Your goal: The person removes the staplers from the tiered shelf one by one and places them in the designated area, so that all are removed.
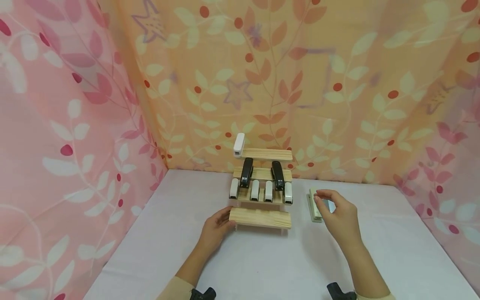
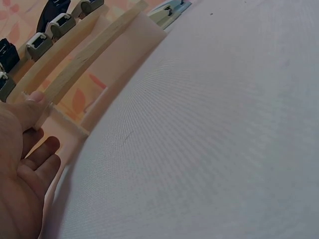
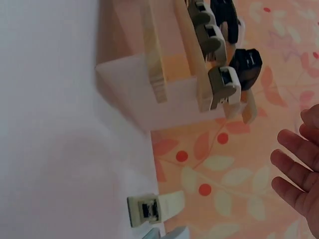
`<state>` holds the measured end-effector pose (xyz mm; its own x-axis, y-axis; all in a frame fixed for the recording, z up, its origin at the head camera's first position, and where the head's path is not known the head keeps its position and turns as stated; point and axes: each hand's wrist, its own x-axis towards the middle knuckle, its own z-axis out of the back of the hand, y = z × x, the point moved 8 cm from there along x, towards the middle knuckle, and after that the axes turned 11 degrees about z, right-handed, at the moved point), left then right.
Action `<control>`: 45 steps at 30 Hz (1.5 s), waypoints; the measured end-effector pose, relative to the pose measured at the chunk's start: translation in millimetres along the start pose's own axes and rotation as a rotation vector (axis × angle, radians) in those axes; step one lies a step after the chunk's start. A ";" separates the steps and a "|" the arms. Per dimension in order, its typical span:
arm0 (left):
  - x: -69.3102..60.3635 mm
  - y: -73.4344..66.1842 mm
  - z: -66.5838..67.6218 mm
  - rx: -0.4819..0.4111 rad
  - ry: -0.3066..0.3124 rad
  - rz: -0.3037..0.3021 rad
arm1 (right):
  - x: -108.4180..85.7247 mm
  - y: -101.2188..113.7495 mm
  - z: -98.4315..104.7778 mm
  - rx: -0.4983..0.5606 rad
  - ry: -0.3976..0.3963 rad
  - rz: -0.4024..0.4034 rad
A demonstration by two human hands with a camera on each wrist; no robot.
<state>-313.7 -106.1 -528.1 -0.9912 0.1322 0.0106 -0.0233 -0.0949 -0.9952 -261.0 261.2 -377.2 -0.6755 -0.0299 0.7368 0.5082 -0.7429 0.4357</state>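
A tiered wooden rack (image 1: 260, 218) stands on the table. My left hand (image 1: 215, 232) holds the left end of its lowest board, thumb (image 2: 35, 97) against the board's edge. My right hand (image 1: 340, 216) is raised at the right, with thumb and index finger close together and nothing visible between them. In the right wrist view its other fingers are fairly straight. Beneath and behind it are a pale green stapler (image 1: 313, 206) and a light blue stapler (image 1: 331, 206), partly hidden by the hand. Several small white staplers (image 1: 255, 190) and two black staplers (image 1: 246, 173) sit on the middle boards.
One white stapler (image 1: 238, 145) stands at the left end of the top board (image 1: 268, 154). A white cloth covers the table (image 1: 262, 266). Patterned curtains (image 1: 285, 75) hang close behind the rack and at both sides.
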 end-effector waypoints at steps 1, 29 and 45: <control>0.2 -0.2 0.3 0.001 -0.002 0.001 | 3.1 4.9 -1.9 0.009 0.001 0.014; 4.7 -4.6 -3.8 0.027 0.013 -0.017 | 139.2 93.5 -120.7 0.229 0.199 0.001; -1.8 -4.3 -1.9 0.014 0.012 -0.001 | 165.0 82.6 -195.6 0.281 0.302 -0.216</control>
<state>-311.6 -104.1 -524.0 -0.9896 0.1436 0.0108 -0.0266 -0.1084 -0.9938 -434.9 64.2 -320.8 -0.8858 -0.1192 0.4485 0.4360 -0.5449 0.7163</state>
